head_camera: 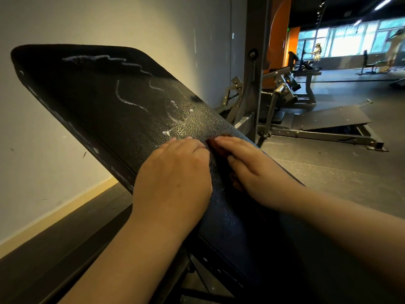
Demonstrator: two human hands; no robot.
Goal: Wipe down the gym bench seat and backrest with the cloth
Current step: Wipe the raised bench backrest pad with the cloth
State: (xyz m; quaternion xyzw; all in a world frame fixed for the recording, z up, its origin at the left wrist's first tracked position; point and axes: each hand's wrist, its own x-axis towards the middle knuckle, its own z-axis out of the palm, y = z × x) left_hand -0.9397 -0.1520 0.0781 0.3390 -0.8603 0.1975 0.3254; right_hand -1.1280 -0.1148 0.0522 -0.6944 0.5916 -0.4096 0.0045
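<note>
Gym machines [285, 84] stand far right behind the tilted black backrest [105, 99], whose long axis rises far-left. Both hands lie flat on its near end, fingers [188, 143] straight and together. The left hand [175, 172] is bare on the vinyl; the right hand [258, 170] presses a dark reddish cloth [217, 147]. White streaks [129, 103] lie upslope, beyond both.

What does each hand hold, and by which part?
Nothing is gripped. The right hand presses a dark red cloth flat on the backrest; the left hand rests flat beside it.
</note>
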